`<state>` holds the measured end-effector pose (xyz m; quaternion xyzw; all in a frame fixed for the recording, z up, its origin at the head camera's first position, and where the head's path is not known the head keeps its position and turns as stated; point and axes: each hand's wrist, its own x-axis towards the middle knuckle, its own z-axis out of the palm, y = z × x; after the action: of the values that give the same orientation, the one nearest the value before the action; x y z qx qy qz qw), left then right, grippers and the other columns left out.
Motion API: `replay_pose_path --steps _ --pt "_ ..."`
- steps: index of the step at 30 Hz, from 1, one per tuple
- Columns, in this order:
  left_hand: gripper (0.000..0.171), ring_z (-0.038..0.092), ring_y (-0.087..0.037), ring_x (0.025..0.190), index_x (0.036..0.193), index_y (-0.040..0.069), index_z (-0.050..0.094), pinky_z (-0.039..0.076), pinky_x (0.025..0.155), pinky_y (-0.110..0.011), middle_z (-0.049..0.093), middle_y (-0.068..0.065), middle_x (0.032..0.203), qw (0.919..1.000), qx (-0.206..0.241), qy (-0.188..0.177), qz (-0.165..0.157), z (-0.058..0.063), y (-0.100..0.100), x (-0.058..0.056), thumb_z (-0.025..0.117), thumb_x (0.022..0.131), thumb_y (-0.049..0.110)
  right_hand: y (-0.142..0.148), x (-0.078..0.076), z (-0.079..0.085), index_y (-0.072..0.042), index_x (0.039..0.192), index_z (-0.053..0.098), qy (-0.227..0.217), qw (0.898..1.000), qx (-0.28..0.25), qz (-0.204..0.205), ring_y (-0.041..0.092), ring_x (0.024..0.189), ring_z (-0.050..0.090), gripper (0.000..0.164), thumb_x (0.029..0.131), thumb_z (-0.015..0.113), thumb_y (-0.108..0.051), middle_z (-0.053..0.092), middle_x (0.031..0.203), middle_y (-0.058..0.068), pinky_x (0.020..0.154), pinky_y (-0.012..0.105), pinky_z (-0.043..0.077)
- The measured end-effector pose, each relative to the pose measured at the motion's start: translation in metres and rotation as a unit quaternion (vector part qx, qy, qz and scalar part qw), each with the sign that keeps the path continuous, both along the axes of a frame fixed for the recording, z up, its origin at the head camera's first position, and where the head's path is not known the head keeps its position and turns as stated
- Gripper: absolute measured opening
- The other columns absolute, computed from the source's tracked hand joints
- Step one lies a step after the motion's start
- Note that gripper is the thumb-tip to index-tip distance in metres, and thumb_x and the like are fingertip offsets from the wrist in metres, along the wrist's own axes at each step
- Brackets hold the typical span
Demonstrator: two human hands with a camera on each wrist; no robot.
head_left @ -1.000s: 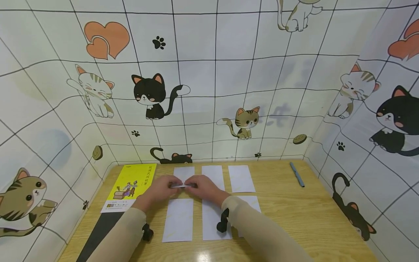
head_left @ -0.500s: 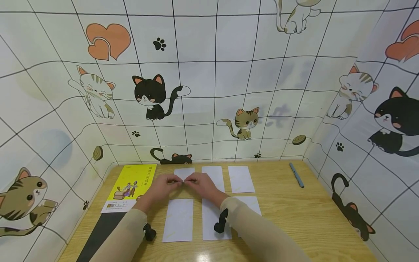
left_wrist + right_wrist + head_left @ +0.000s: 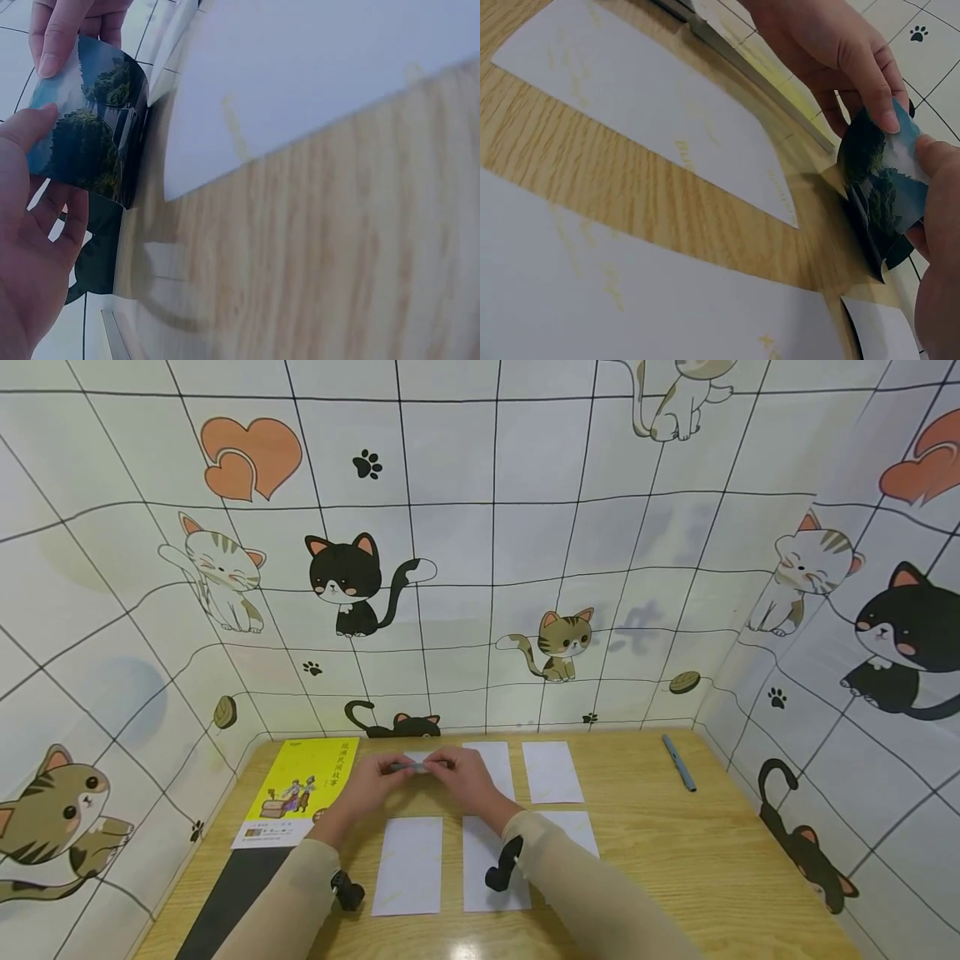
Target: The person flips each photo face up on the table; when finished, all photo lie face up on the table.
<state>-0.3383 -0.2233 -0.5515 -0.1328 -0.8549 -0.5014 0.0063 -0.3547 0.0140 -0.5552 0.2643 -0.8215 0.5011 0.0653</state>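
Both hands hold a glossy photo card [image 3: 94, 139] printed with blue sky and green tree-covered cliffs. My left hand [image 3: 375, 783] pinches one end between thumb and fingers. At the other end, the thumb and fingers of my right hand [image 3: 463, 778] do the same. The card is bent into a curve, its lower part close over the wooden table [image 3: 630, 161], as the right wrist view shows. In the head view only a thin bluish strip of it appears between the fingertips. Behind it, partly covered by the hands, lies a white card.
Several white cards [image 3: 408, 864] lie in two rows, with faint yellowish marks on them. A yellow book [image 3: 311, 777] lies on the left, above a dark flat panel [image 3: 225, 902]. Far right is a blue pen [image 3: 678, 763]. Cat-printed fabric [image 3: 450, 543] encloses the table's back and sides.
The hands have risen slightly with the photo card between them. Its edge showed pale at first, was barely visible half a second ago, and now shows bluish as the card tilts.
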Motion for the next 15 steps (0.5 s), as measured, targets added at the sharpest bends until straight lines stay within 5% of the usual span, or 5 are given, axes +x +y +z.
replay_pose_path --steps 9,15 --pt "0.017 0.067 -0.019 0.094 0.115 0.008 0.083 0.055 0.081 -0.028 0.08 -0.005 0.107 0.999 0.04 0.009 0.017 0.002 0.004 -0.002 0.079 0.106 0.021 -0.001 -0.002 0.015 -0.015 0.107 0.087 -0.01 1.0 -0.016 -0.019 0.006 0.072 0.057 0.012 0.105 0.079 -0.025 0.079 0.094 -0.005 0.063 0.023 0.047" --pt "0.02 0.072 -0.024 0.1 0.118 0.004 0.082 0.059 0.087 -0.031 0.081 -0.009 0.11 0.9977 0.063 0.014 0.02 0.001 0.005 -0.003 0.08 0.105 0.018 -0.001 -0.004 0.02 -0.019 0.109 0.087 -0.03 0.999 -0.021 -0.02 0.006 0.065 0.052 0.016 0.107 0.077 -0.032 0.076 0.087 -0.006 0.059 0.024 0.044"
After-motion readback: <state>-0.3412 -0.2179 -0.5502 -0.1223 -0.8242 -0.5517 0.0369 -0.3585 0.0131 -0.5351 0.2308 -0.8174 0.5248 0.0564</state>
